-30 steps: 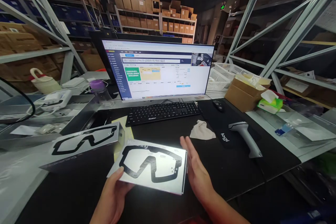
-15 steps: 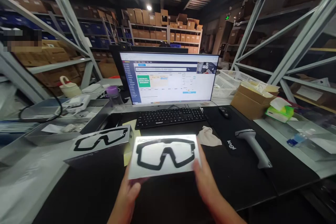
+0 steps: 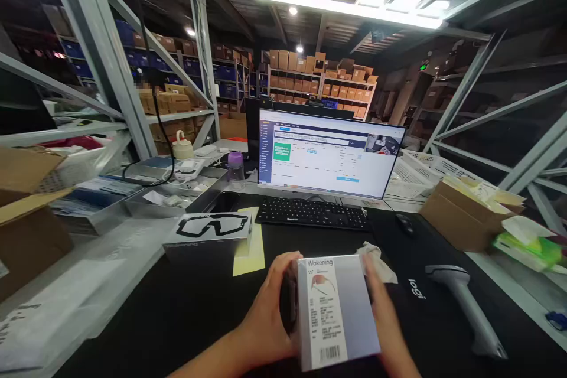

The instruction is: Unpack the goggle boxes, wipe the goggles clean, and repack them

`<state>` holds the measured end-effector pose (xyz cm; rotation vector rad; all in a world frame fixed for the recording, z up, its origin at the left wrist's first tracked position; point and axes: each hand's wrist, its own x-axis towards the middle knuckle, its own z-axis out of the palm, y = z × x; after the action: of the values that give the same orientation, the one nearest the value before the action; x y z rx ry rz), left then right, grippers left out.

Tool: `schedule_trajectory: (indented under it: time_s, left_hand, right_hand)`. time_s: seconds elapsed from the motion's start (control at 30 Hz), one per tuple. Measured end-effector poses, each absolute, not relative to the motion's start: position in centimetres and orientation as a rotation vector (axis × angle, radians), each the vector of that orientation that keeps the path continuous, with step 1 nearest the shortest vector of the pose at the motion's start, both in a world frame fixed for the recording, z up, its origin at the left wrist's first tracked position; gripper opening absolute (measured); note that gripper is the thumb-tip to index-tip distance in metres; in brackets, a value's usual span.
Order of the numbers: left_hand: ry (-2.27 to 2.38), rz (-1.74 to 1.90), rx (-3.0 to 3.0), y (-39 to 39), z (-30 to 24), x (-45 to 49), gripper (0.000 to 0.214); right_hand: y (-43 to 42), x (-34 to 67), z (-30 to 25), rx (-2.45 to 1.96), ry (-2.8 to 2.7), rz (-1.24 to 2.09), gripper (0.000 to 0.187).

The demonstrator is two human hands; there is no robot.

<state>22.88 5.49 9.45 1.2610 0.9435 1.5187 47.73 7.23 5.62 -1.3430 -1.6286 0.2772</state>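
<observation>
Both my hands grip a grey "Wakening" box (image 3: pixel 336 307) stood on end, its narrow side with a white barcode label turned toward me. My left hand (image 3: pixel 270 313) wraps the box's left side with fingers curled round it. On the right edge sits my right hand (image 3: pixel 381 313), fingers closed against the box. A second grey box (image 3: pixel 210 233) printed with black goggles lies on the black desk mat (image 3: pixel 177 313) to the left, with a yellow paper (image 3: pixel 250 248) under its right end.
A monitor (image 3: pixel 328 153), black keyboard (image 3: pixel 312 212) and mouse (image 3: pixel 405 223) stand behind. A grey handheld scanner (image 3: pixel 465 301) lies at the right, a crumpled cloth (image 3: pixel 376 257) just beyond the box. Cardboard boxes (image 3: pixel 460 212) and metal shelving flank the desk; trays (image 3: pixel 172 198) at left.
The box lay flat with its goggle print up; now it is turned on end with the barcode side facing me. My view has swung left and up.
</observation>
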Motion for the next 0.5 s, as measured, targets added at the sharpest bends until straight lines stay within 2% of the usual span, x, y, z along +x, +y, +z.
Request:
schedule_trajectory:
  time_s: [0.07,0.13,0.17,0.23,0.3,0.37,0.43,0.5]
  left_hand:
    - [0.986,1.497,1.847,6.4,8.9,22.3,0.092]
    - [1.072,1.513,2.164,7.5,8.5,21.7,0.092]
    - [1.109,1.530,2.237,8.1,8.4,21.4,0.091]
    - [1.137,1.575,2.337,9.3,8.5,20.9,0.088]
    - [1.116,1.632,2.421,10.3,8.7,20.7,0.087]
    - [1.084,1.656,2.489,11.1,8.6,20.6,0.086]
    - [1.056,1.661,2.563,11.5,8.2,20.5,0.084]
    - [1.036,1.655,2.680,11.6,7.6,20.3,0.082]
  right_hand:
    - [7.4,52.3,6.6,-1.582,-1.472,0.024,0.076]
    - [7.3,57.6,7.4,-1.813,-1.335,-0.181,0.082]
    - [7.2,60.3,7.6,-1.985,-1.278,-0.207,0.085]
    - [7.2,65.0,7.6,-2.245,-1.158,-0.056,0.088]
    - [7.6,68.3,7.2,-2.244,-1.161,0.273,0.076]
    - [8.5,70.2,6.9,-2.149,-1.128,0.588,0.053]
    - [9.6,71.0,6.9,-2.096,-1.047,0.766,0.030]
    - [10.5,71.0,7.2,-2.067,-0.989,0.854,0.015]
